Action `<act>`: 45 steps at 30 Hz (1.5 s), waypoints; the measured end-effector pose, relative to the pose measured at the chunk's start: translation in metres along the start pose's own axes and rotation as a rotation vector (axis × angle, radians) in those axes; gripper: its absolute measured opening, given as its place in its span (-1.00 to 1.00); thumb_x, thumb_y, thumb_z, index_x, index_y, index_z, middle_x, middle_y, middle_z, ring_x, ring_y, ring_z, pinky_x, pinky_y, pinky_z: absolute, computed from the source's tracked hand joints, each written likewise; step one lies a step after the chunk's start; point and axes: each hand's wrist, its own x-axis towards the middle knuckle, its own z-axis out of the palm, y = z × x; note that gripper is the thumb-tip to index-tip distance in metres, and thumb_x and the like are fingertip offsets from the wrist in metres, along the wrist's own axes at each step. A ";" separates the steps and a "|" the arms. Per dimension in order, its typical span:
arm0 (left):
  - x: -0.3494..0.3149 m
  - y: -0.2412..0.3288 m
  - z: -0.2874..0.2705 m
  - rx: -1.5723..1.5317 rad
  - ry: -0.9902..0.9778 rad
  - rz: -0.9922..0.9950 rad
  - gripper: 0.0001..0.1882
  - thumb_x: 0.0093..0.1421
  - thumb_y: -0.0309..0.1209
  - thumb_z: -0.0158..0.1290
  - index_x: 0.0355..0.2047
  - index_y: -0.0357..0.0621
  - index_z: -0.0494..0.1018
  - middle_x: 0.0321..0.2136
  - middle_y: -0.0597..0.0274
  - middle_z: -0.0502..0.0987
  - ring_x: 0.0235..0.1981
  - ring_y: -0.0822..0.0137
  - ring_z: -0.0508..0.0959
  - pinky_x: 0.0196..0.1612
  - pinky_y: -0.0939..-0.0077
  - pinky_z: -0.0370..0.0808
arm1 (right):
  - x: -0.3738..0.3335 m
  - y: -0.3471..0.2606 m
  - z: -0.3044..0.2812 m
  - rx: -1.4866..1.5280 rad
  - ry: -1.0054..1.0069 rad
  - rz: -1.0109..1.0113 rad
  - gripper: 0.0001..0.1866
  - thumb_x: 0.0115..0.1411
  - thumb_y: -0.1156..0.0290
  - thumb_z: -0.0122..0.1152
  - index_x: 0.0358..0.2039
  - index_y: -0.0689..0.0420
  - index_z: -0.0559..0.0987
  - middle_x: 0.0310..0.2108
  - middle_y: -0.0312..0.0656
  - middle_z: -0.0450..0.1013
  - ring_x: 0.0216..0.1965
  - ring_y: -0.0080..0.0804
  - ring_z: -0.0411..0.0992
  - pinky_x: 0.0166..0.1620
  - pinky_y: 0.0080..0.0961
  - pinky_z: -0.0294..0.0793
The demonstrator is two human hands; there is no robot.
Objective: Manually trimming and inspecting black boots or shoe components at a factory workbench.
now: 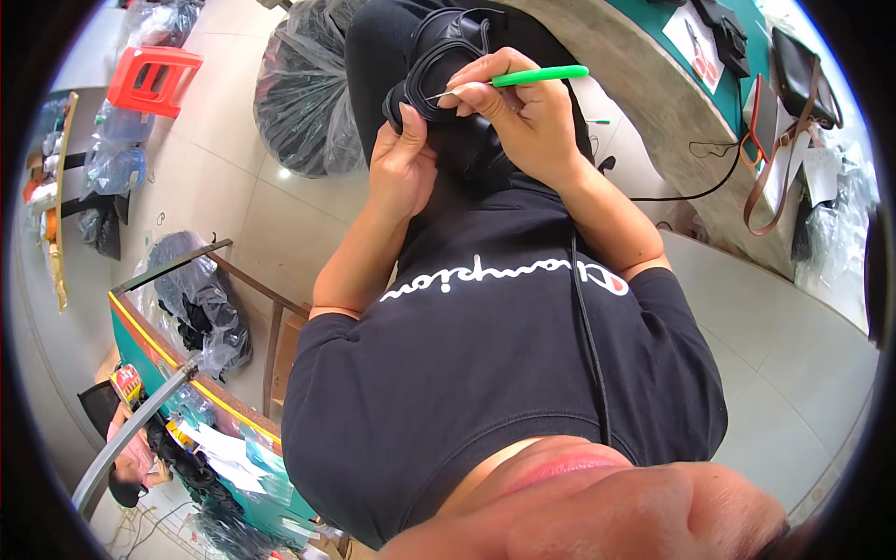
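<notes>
A seated person in a black short-sleeved top and black trousers works with both bare hands over the lap, at the top centre of the view. There lies a black, leather-like piece [431, 58] with curved, layered edges that look like piping. The left hand [403, 173] closes on its near left edge, thumb uppermost, pinching the material. The right hand [534, 126] grips a green-handled awl-like tool [541, 75]: thumb and fingertips close around the thin metal shaft, and the bright handle slants out past the knuckles to the right. The shaft points left and its tip meets the black piece beside the layered edge; whether it goes through cannot be told.

Left of the knees, a large clear plastic sack [308, 98] of dark contents stands on the tiled floor. Farther left are a red plastic stool [154, 81] and large clear bottles [117, 168]. Nearer, on the left, another clear bag [201, 308] with black contents sits beside a green-topped table [140, 327] edged in yellow. A co-worker in pink [131, 448] is beyond that table, small at the rim of the view.

At upper right, a green work surface [644, 21] holds red-handled scissors [702, 56] on white paper. Near the right rim are a black bag [798, 75] and a brown strap [770, 210] hanging in a loop.
</notes>
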 end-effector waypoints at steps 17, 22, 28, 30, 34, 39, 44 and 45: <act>0.001 0.012 -0.042 -0.218 0.182 0.094 -0.50 0.37 -0.14 -0.30 0.14 -0.25 0.22 0.14 0.07 0.31 0.18 0.12 0.28 0.25 0.12 0.18 | -0.018 0.026 -0.153 -1.286 0.647 -0.507 -0.88 0.19 0.70 -0.04 -0.30 0.30 0.48 -0.34 -0.04 0.55 -0.20 -0.27 0.55 -0.09 -0.42 0.53; 0.005 0.028 -0.051 -0.239 0.412 0.046 -0.52 0.37 -0.15 -0.30 0.12 -0.22 0.26 0.12 0.10 0.34 0.16 0.12 0.31 0.25 0.11 0.19 | -0.078 0.020 -0.248 -1.238 1.018 -0.513 -0.89 0.24 0.61 -0.05 -0.41 0.24 0.44 -0.40 -0.06 0.57 -0.38 -0.31 0.58 -0.34 -0.54 0.59; 0.014 0.026 -0.055 -0.257 0.467 0.111 -0.56 0.37 -0.18 -0.29 0.12 -0.19 0.28 0.13 0.11 0.33 0.17 0.15 0.30 0.25 0.15 0.20 | -0.111 -0.016 -0.270 -1.374 1.199 -0.396 -0.80 0.32 0.46 -0.07 -0.38 0.32 0.46 -0.48 -0.08 0.56 -0.46 -0.33 0.58 -0.41 -0.53 0.58; 0.014 0.030 -0.044 -0.178 0.472 0.096 -0.56 0.38 -0.20 -0.30 0.12 -0.21 0.26 0.13 0.11 0.33 0.17 0.16 0.30 0.25 0.16 0.20 | -0.111 -0.030 -0.255 -1.202 1.070 -0.149 -0.82 0.30 0.51 -0.06 -0.35 0.33 0.49 -0.49 -0.12 0.55 -0.44 -0.39 0.56 -0.37 -0.55 0.57; 0.007 0.027 -0.044 -0.070 0.263 -0.005 -0.57 0.39 -0.24 -0.30 0.12 -0.29 0.25 0.13 0.10 0.33 0.17 0.19 0.30 0.24 0.23 0.20 | -0.085 -0.051 -0.199 -1.104 0.483 0.663 -0.86 0.21 0.47 0.13 -0.30 0.25 0.60 -0.47 -0.26 0.52 -0.48 -0.60 0.45 -0.37 -0.66 0.40; 0.003 0.014 -0.019 0.120 0.183 -0.116 -0.54 0.38 -0.22 -0.24 0.04 -0.41 0.31 -0.02 0.02 0.45 0.04 0.27 0.42 0.13 0.44 0.30 | -0.035 -0.025 -0.107 -0.327 0.254 0.167 -0.88 0.19 0.50 0.16 -0.31 0.29 0.57 -0.43 -0.26 0.49 -0.45 -0.58 0.42 -0.35 -0.67 0.40; 0.004 0.017 0.001 0.117 -0.052 -0.207 -0.52 0.38 -0.20 -0.24 0.01 -0.44 0.33 -0.08 0.05 0.49 -0.05 0.35 0.48 0.03 0.53 0.38 | 0.001 -0.013 -0.027 0.099 0.034 0.020 -0.91 0.19 0.54 0.14 -0.33 0.30 0.53 -0.39 -0.20 0.51 -0.40 -0.56 0.47 -0.34 -0.69 0.44; 0.004 0.017 0.002 0.102 -0.056 -0.233 -0.52 0.38 -0.19 -0.24 0.00 -0.44 0.34 -0.09 0.06 0.50 -0.07 0.36 0.49 0.02 0.55 0.39 | 0.004 -0.010 -0.024 0.041 0.000 0.002 -0.90 0.20 0.53 0.15 -0.32 0.30 0.53 -0.39 -0.19 0.51 -0.39 -0.56 0.48 -0.35 -0.70 0.44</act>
